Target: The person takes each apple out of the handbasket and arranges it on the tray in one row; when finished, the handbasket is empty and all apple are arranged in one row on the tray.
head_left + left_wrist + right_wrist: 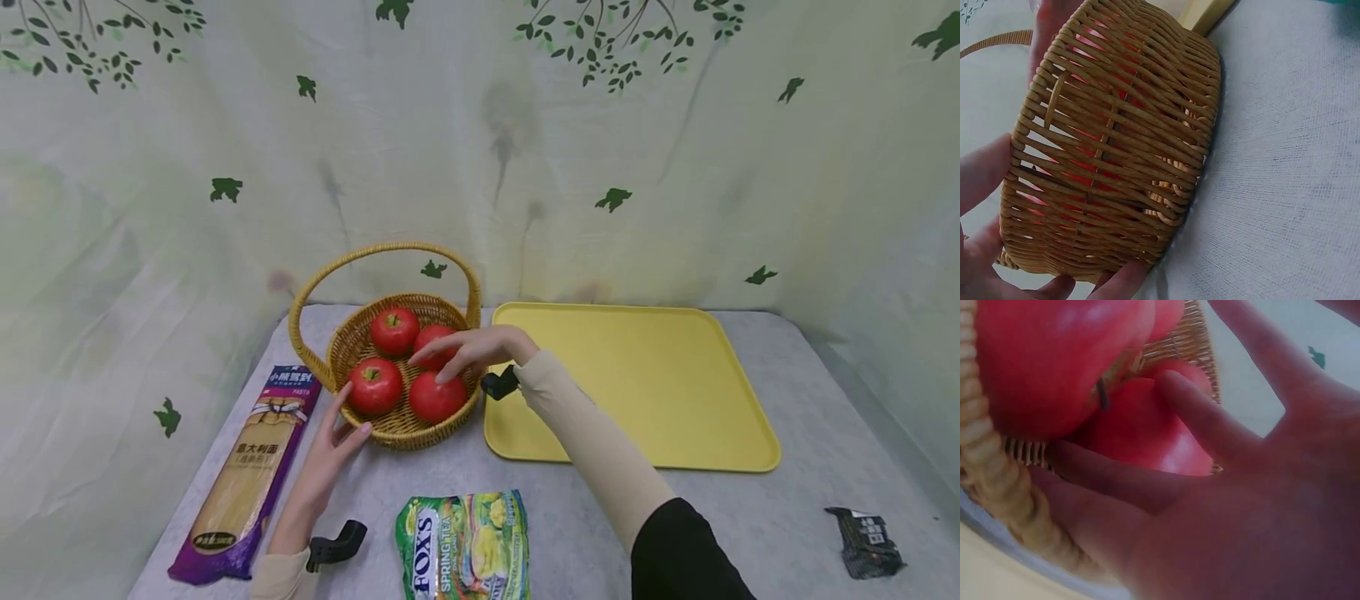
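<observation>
A wicker basket (pixel 408 437) with a tall arched handle holds several red apples (pixel 377 386). My left hand (pixel 324 467) holds the near left side of the basket; in the left wrist view its fingers lie against the rim and the woven wall (pixel 1110 137). From the right, my right hand (pixel 480 346) reaches over the rim into the basket. Its fingers are spread among the apples on that side. The right wrist view has those fingers (pixel 1210 419) lying over one apple (pixel 1147 419) and beneath another (pixel 1054 362).
A yellow tray (pixel 630 383) lies right of the basket. To the left is a long purple pasta pack (pixel 251 467). A green candy bag (pixel 463 546) lies at the front, and a small black packet (pixel 866 542) at the far right. A leaf-patterned curtain (pixel 480 150) hangs behind the table.
</observation>
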Demonstrator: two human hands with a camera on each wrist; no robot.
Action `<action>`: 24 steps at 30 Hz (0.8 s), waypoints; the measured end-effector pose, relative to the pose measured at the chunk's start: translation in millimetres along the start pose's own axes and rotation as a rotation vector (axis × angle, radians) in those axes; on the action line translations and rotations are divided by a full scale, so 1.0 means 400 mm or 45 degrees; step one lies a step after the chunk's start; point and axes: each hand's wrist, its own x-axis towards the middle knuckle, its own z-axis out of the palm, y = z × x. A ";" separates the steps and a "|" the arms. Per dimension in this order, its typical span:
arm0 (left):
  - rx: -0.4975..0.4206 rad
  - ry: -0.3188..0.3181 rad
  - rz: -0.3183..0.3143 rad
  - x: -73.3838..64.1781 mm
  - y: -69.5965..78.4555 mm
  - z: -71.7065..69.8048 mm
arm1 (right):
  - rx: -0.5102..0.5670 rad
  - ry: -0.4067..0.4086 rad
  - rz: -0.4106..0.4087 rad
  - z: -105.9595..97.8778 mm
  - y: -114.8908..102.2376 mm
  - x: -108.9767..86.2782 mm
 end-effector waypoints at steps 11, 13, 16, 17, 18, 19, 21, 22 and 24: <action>0.016 0.000 0.018 -0.003 0.008 0.001 | -0.168 -0.066 0.093 0.028 0.009 0.048; 0.007 -0.006 0.011 -0.002 0.007 0.000 | -0.196 -0.042 0.084 0.034 0.011 0.048; 0.003 -0.008 0.007 -0.001 0.006 -0.001 | -0.233 0.000 0.039 0.042 0.015 0.048; 0.002 -0.008 0.005 -0.001 0.006 -0.001 | -0.244 0.013 0.014 0.045 0.017 0.047; 0.002 -0.009 0.004 -0.001 0.006 -0.001 | -0.249 0.025 -0.010 0.048 0.018 0.047; 0.002 -0.011 0.003 -0.001 0.006 -0.001 | -0.258 0.037 -0.037 0.051 0.020 0.047; 0.001 -0.014 0.001 -0.002 0.007 0.000 | -0.280 0.061 -0.094 0.055 0.025 0.046; 0.001 -0.015 0.000 -0.002 0.008 0.000 | -0.284 0.072 -0.119 0.056 0.027 0.045; 0.000 -0.016 0.002 -0.002 0.007 -0.001 | -0.285 0.104 -0.161 0.059 0.029 0.042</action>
